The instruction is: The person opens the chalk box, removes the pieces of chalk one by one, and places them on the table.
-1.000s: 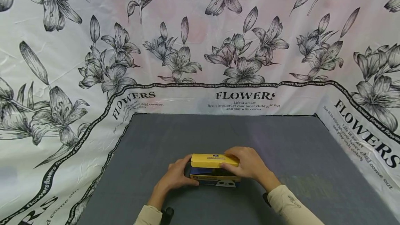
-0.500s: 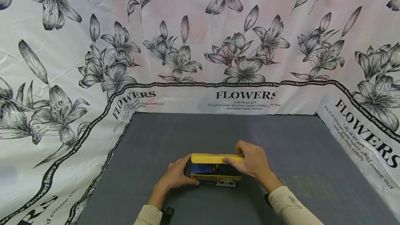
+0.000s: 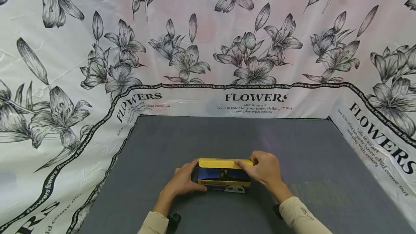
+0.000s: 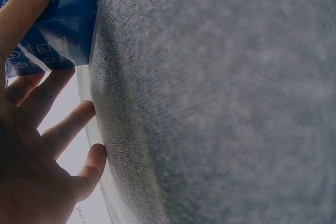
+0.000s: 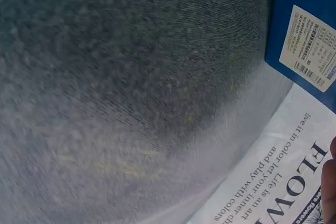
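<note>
A small blue and yellow cardboard box [image 3: 214, 187] with a panda-face print stands on the grey table, its yellow lid [image 3: 216, 163] raised along the back edge. Inside, dark blue and some yellow-green contents show, too small to make out. My left hand [image 3: 183, 180] grips the box's left end, thumb at the front corner; in the left wrist view, some fingers reach the blue box [image 4: 71, 32] while others spread below it. My right hand [image 3: 265, 169] pinches the right part of the lid, thumb in front. The right wrist view shows a printed label [image 5: 311, 48] on the box's blue end.
The grey tabletop [image 3: 162, 136] surrounds the box. White cloth [image 3: 191, 105] with black lily drawings and "FLOWERS" lettering rises behind the table and along both sides. A dark band piece [image 3: 173, 221] sits at the left wrist.
The yellow lid has tipped further back, showing more of the box's inside. My right hand has shifted right along the lid, its fingers now at the right end. The left hand keeps its place.
</note>
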Demonstrator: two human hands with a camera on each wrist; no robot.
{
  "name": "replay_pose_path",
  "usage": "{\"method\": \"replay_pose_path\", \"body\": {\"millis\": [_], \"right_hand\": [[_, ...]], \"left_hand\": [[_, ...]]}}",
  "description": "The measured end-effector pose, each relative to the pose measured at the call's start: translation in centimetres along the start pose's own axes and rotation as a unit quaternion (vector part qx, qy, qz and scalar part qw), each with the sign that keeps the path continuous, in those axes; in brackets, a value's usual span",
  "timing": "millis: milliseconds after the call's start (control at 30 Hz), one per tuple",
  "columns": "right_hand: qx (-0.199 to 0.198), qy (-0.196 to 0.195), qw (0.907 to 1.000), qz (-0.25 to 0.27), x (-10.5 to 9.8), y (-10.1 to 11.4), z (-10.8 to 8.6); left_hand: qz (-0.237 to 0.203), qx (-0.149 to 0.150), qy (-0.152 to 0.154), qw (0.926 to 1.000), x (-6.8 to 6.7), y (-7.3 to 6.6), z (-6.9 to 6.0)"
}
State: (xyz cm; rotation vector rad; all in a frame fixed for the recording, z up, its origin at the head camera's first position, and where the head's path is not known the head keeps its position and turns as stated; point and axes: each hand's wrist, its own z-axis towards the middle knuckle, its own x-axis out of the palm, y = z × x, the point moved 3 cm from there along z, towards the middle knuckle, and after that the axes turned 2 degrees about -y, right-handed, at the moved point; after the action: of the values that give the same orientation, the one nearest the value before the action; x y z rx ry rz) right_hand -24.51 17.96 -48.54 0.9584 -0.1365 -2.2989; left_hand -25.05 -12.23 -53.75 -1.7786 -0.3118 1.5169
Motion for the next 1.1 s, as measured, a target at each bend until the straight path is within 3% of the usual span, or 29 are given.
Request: {"method": "replay_pose_path", "body": {"millis": [200, 433, 867, 1100], "right_hand": [[0.016, -0.029, 0.9963, 0.079, -0.1, -0.4, -0.7], [0.058, -0.03, 0.982, 0.177, -0.3, -0.7, -1.2], [0.07, -0.007, 0.9812, 0.18, 0.2, -0.8, -2.0], [0.053, 0.018, 0.9846, 0.166, 0.7, -1.0, -2.3]], "left_hand": [[0.004, -0.011, -0.005, 0.9999, 0.0, 0.1, -0.1], [-0.001, -0.014, -0.009, 0.9999, 0.0, 0.0, -0.3], [0.002, -0.018, -0.005, 0.9998, 0.0, -0.1, -0.3], [0.003, -0.021, -0.003, 0.9998, 0.0, -0.1, -0.2]]}}
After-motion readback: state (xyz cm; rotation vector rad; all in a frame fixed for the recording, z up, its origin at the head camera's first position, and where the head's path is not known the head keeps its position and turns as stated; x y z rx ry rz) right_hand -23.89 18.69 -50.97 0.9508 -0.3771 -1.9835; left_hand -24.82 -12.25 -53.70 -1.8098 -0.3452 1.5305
